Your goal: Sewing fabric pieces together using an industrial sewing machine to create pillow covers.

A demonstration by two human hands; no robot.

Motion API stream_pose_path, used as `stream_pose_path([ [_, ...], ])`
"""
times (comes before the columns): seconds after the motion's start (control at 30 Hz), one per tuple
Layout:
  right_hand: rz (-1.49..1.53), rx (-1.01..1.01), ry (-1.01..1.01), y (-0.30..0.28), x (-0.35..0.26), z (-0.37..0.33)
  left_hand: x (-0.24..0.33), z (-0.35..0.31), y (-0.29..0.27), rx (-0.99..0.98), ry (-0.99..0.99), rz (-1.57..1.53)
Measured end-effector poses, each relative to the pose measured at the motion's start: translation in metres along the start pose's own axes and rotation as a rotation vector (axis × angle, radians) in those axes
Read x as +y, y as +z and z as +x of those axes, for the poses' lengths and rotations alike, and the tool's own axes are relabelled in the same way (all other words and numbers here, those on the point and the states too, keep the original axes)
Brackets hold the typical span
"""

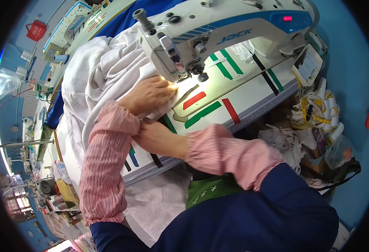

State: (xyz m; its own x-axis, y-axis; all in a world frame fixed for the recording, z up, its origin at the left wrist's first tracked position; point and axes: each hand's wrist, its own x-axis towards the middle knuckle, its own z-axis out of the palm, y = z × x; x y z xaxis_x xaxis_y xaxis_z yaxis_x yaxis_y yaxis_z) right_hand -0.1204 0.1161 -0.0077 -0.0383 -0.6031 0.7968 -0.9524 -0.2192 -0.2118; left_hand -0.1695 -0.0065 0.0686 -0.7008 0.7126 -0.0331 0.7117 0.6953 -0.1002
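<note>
A large heap of white fabric (pixel 104 63) lies on the sewing table, bunched to the left of a white and blue sewing machine (pixel 234 29). Close beside the lit needle area, my left hand (pixel 148 95) has its bent fingers together on the fabric, gripping it near the presser foot (pixel 183 77). My right hand (pixel 157 136) is nearer to me, just below the left wrist. Its fingers are closed on the fabric there, and the fingertips are partly hidden by the left sleeve. Pink striped sleeve covers wrap both forearms.
Red, green and black tape strips (pixel 230 111) mark the tabletop, and a ruler (pixel 255 111) runs along its front edge. Tape measures and thread cones (pixel 318 109) crowd the right side. White cloth (pixel 157 197) hangs over my lap. Another sewing machine (pixel 65 31) stands far left.
</note>
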Motion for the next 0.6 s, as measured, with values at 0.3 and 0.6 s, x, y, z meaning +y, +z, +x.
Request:
stream_pose_path([
  [0.3,0.086,-0.277,0.044,-0.09,-0.022,-0.056,0.069,-0.005,0.036,0.168,-0.577,-0.01],
  [0.6,0.169,-0.353,0.199,-0.228,0.028,-0.112,0.117,0.054,0.026,0.337,-0.961,-0.16],
])
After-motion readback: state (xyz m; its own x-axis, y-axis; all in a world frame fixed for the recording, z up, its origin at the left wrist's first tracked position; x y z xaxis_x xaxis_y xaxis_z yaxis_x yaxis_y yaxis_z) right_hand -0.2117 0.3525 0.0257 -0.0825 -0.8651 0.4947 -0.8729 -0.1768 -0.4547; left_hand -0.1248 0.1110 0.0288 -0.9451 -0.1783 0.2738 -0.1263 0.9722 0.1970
